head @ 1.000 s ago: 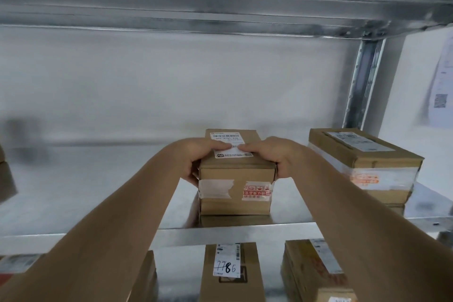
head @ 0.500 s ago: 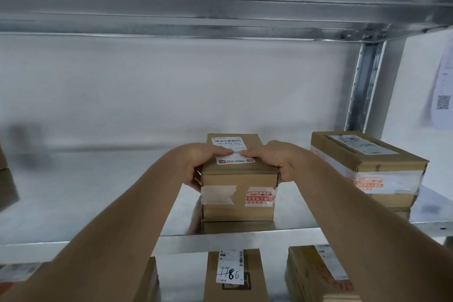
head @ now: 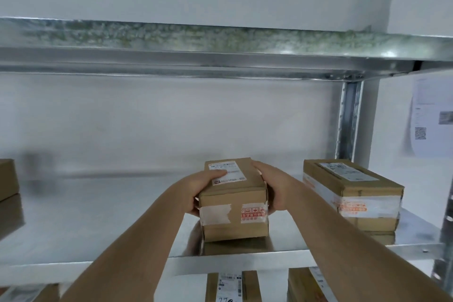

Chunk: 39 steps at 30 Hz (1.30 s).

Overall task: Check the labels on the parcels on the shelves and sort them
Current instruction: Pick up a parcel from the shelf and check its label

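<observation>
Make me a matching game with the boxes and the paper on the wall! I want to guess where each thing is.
Things:
1. small box
2. bigger box
3. paper sheet
4. box with handwritten label

Places:
A. on the wall, far right
B. on the shelf below
C. held between both hands, left hand and right hand
D. on the same shelf, right of the held box, untouched

Pairs: 1-C, 2-D, 3-A, 4-B
</observation>
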Tool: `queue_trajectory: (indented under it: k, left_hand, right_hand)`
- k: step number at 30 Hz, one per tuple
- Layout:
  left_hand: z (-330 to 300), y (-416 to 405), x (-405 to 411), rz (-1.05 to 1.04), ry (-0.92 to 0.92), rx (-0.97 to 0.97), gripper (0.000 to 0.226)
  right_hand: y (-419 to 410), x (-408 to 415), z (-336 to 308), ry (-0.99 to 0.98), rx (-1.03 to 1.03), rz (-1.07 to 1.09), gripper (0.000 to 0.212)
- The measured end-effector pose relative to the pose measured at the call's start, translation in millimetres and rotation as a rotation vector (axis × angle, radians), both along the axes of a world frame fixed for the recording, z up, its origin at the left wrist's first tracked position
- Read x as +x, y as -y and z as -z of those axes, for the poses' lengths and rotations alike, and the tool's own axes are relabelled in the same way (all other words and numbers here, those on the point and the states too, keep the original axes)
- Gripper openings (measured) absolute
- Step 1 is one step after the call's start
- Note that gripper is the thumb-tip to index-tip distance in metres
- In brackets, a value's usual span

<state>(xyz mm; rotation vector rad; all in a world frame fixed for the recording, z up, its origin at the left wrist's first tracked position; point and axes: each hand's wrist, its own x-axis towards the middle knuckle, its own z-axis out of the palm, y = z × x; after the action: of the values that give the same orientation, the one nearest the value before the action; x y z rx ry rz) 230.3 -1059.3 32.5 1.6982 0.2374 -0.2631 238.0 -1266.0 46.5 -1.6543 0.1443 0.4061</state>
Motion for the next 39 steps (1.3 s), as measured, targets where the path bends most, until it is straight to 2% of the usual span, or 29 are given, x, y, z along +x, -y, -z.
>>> queue_trajectory:
  k: [4, 7, 9, 13, 15, 17, 18, 24, 31, 39]
  left_hand:
    - [5.2, -10.4, -9.2, 0.004, 0.063, -0.166, 0.048]
    - [10.0, -3.4, -16.9, -0.010, 0.111, -0.276, 0.032]
    - [11.6, 3.5, -18.2, -0.014, 0.126, -0.282, 0.025]
    - [12.2, 6.0, -8.0, -0.042, 0.114, -0.038, 0.042]
    - [9.3, 6.7, -5.9, -0.007, 0.106, 0.060, 0.070]
    - [6.3, 6.8, -4.4, 0.046, 0.083, 0.069, 0.099]
    - [4.1, 6.7, -5.7, 0.073, 0.073, 0.065, 0.107]
    - [-13.9, 1.1, -3.1, 0.153, 0.013, 0.001, 0.132]
    - [-8.1, -9.6, 8.9, 0.220, -0.040, -0.026, 0.115]
    - [-4.2, -11.5, 17.2, 0.235, -0.049, -0.057, 0.100]
  right_hand:
    - [16.8, -8.0, 2.4, 0.009, 0.059, 0.034, 0.054]
    - [23.2, -18.2, 2.4, 0.035, 0.109, -0.008, 0.039]
    - [24.1, -20.8, -3.3, 0.095, 0.052, 0.013, 0.036]
    - [24.7, -20.6, -15.7, 0.208, -0.137, 0.064, 0.045]
    - [24.4, -19.1, -17.6, 0.224, -0.213, 0.057, 0.048]
    - [21.3, -20.2, -18.2, 0.226, -0.243, 0.037, 0.050]
    - [18.9, -20.8, -18.2, 0.221, -0.246, 0.018, 0.049]
    - [10.3, -15.7, -18.2, 0.114, -0.189, -0.083, 0.052]
    - [6.7, 0.9, -10.5, 0.009, -0.183, -0.214, 0.068]
    - [4.7, 7.0, -9.4, -0.003, -0.215, -0.252, 0.061]
